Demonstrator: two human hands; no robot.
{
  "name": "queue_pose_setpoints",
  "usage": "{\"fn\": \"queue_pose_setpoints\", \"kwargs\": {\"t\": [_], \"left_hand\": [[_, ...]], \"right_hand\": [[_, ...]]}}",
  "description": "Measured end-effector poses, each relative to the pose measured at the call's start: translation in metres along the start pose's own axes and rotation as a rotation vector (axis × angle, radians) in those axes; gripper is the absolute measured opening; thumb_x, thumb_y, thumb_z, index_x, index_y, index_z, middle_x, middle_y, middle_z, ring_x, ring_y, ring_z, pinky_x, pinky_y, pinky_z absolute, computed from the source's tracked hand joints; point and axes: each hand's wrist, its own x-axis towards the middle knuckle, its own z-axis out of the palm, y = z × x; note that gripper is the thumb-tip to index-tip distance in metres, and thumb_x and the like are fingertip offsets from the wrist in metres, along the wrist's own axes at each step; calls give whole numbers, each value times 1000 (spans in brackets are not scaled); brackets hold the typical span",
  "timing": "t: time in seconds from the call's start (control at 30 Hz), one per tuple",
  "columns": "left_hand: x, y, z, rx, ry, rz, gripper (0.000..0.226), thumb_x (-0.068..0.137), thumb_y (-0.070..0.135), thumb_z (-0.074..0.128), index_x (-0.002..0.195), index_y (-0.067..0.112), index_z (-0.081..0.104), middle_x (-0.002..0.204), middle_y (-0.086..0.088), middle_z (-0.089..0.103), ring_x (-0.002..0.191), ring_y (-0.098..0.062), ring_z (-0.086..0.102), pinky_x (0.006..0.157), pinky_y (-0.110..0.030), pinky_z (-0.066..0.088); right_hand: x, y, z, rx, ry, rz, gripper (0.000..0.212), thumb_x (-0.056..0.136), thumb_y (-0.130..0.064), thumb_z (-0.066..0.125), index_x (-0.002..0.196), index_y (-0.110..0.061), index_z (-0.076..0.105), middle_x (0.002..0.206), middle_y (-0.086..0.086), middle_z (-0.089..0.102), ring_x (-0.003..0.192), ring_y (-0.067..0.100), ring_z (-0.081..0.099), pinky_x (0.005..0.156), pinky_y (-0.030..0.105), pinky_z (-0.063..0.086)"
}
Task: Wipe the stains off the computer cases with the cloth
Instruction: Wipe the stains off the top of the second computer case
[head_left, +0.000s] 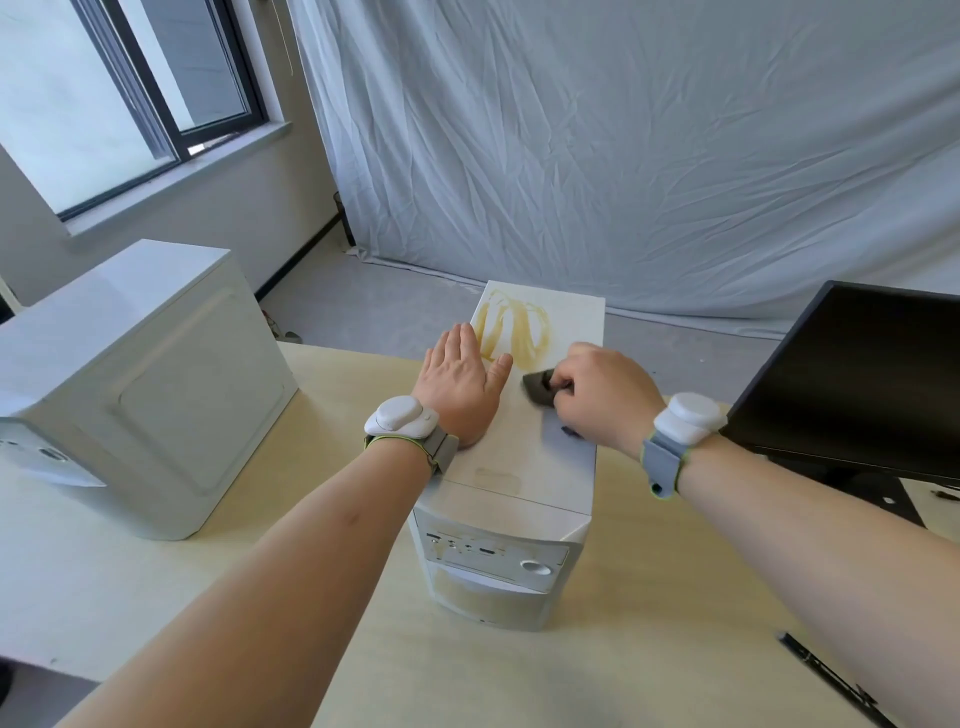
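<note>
Computer case, centre (524, 457): white tower standing upright on the pale wooden table (156, 597), front panel toward the camera, top face running away toward the far table edge.
Stain (514, 330): yellow-brown looping smear on the far end of that top face — just beyond both hands.
Cloth (537, 388): small, dark, bunched; lying on the top face near the stain's near right edge.
Right hand (602, 389): fingers curled round the cloth, pinching it against the case top; a white sensor on a grey strap at the wrist.
Left hand (462, 379): flat, fingers straight and close together, thumb out; palm down on the left part of the top face, fingertips beside the stain; the same kind of wrist sensor.
Computer case, left (140, 384): second white tower, lying on the table well apart from the first, broad side panel facing right.
Monitor (857, 374): black screen, tilted, at the right edge of the table.
Pen (831, 680): dark, slim, on the table at lower right — partly behind the right forearm.
Backdrop (623, 145): creased white sheet hanging behind the table.
Window (130, 93): dark-framed, upper left.
</note>
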Motion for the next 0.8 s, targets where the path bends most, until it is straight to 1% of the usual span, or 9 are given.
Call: {"fn": "queue_pose_setpoints", "kwargs": {"t": [0.07,0.17,0.27,0.33,0.4,0.47,0.53,0.67,0.8], "left_hand": [[-2,1,-1,7,-3,2,78,106,55,15,159,0,3,168,-16,7,156,-28,3,126,-44,7],[-3,2,-2,5,-9,-8,76,106,53,17,159,0,4,168,-16,7,156,-28,3,126,-44,8],[-2,2,-2,-17,-8,-13,73,107,48,21,159,0,3,168,-16,6,156,-28,3,126,-43,7],[0,-1,0,-31,-11,-3,72,105,43,22,159,-1,4,168,-17,7,156,-29,4,126,-44,8],[2,-4,1,-45,-11,-3,76,97,43,19,157,-3,9,166,-20,12,154,-31,9,125,-44,11],[4,-6,1,-69,-8,-5,81,90,43,17,155,-3,12,164,-23,15,153,-32,12,125,-44,14],[2,-6,1,-92,-19,-1,81,90,42,17,158,0,7,167,-18,10,156,-29,5,126,-45,11],[0,-3,-1,-102,-19,11,78,93,41,18,159,3,5,169,-12,8,156,-25,0,126,-46,9],[0,-2,-1,-87,-21,6,69,103,33,25,160,2,3,169,-12,6,156,-25,-1,126,-45,7]], "right_hand": [[25,13,1,-65,27,105,22,80,-10,52,88,-11,72,96,0,50,81,28,51,63,29,35],[53,16,0,-104,37,251,12,78,-10,54,81,-7,65,100,8,53,76,32,52,56,29,34],[57,7,-2,-124,15,285,13,79,-16,51,81,-8,62,98,7,50,74,31,50,56,29,32],[43,-6,-1,-137,-9,236,22,77,-23,47,85,-11,64,96,4,49,75,31,50,62,29,35],[16,-18,1,-103,-23,110,27,70,-27,43,82,-15,65,90,1,53,75,31,52,62,29,37],[-14,-26,1,-26,-47,-45,23,70,-26,46,78,-18,66,84,-3,52,75,29,55,60,30,41],[-32,-21,-3,71,-82,-89,19,74,-26,53,79,-22,71,82,-6,53,77,25,56,62,31,44],[2,15,-7,56,4,75,16,81,-22,61,85,-21,76,93,-2,61,87,27,59,69,32,45],[50,41,-4,-89,75,300,24,90,-19,52,103,-14,72,115,13,55,102,37,58,72,32,40]]}}
